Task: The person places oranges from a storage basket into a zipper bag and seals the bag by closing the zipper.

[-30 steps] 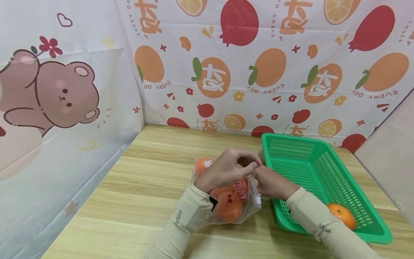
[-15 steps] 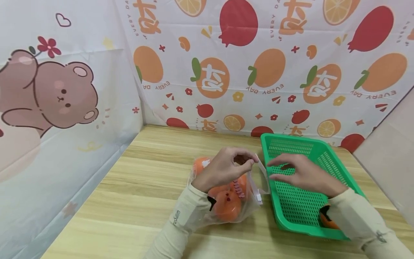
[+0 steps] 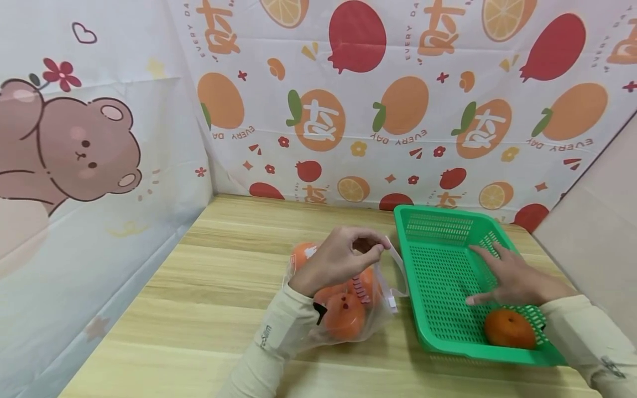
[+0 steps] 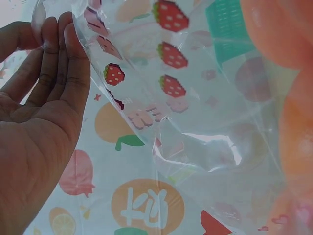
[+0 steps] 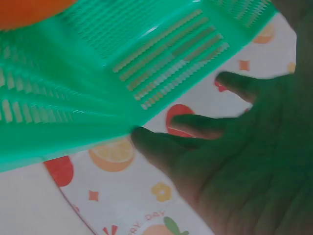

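A clear zip bag [image 3: 374, 326] with printed pictures lies on the table, holding several oranges [image 3: 343, 316]. My left hand [image 3: 343, 257] pinches the bag's opening edge between thumb and fingertips; the left wrist view shows this edge of the bag [image 4: 146, 88] at the fingers. My right hand [image 3: 517, 279] hovers over the green basket [image 3: 415, 309] with its fingers spread, holding nothing. Below it, in the near right corner of the basket, sits a single orange [image 3: 510, 328]. A white slider [image 3: 392, 303] shows at the bag's open end.
The basket stands right of the bag, its left rim close to the bag's mouth. Behind the wooden table [image 3: 199, 309] hangs a fruit-print cloth [image 3: 358, 149]. A bear-print cloth [image 3: 164, 121] closes off the left side.
My right hand has let go of the bag's mouth and moved right over the basket, its fingers spreading. The left hand has kept its hold on the bag.
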### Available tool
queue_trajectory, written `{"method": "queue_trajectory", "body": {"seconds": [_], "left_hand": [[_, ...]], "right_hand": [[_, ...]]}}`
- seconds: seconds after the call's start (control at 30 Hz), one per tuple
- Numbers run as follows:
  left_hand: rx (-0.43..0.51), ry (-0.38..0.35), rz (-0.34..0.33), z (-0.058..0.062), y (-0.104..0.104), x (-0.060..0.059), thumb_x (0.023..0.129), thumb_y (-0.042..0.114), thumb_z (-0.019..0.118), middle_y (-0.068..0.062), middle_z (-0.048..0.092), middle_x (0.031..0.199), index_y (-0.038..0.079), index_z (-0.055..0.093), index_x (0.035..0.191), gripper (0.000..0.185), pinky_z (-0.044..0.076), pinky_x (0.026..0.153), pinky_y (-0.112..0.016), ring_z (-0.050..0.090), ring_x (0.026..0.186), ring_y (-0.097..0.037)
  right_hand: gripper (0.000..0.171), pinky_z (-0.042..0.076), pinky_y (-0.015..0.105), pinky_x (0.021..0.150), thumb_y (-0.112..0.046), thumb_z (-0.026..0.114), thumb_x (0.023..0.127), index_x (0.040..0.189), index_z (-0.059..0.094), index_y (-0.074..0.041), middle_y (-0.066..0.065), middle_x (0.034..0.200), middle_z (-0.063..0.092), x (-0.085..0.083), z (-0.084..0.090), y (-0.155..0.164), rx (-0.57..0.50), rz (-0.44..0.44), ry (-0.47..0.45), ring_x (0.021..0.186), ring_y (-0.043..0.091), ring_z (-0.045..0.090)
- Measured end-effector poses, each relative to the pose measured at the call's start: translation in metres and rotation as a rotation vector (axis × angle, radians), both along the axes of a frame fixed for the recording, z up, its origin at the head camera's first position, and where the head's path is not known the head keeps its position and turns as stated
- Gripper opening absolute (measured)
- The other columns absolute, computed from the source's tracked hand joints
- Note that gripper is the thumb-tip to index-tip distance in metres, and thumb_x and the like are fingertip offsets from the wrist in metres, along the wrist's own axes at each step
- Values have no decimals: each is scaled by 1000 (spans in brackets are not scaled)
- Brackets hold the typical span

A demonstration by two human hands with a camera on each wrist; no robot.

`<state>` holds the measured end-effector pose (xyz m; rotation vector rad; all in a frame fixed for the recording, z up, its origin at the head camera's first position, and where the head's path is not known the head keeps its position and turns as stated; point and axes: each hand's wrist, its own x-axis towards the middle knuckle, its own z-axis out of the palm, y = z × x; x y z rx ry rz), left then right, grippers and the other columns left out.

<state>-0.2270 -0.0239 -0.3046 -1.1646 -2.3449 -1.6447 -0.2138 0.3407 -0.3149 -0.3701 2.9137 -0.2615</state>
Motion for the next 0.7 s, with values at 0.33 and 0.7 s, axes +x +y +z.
{"method": "queue_trajectory", "body": {"seconds": [0.33, 0.7], "left_hand": [[8, -12, 0, -1, -2, -4, 96, 3, 62, 1, 72, 94, 7, 75, 102, 15, 58, 74, -39, 64, 78, -10], [1, 5, -8, 0, -3, -5, 96, 3, 62, 3, 72, 94, 7, 75, 102, 15, 58, 74, -32, 64, 78, -8]], "right_hand": [[98, 42, 74, 91, -38, 94, 67, 145, 45, -1, 37, 140, 44, 3, -8, 3, 43, -61, -423, 120, 60, 41], [66, 55, 45, 66, -18, 95, 65, 120, 61, -10, 20, 119, 55, 9, -13, 2, 20, -193, -498, 95, 36, 50]]}}
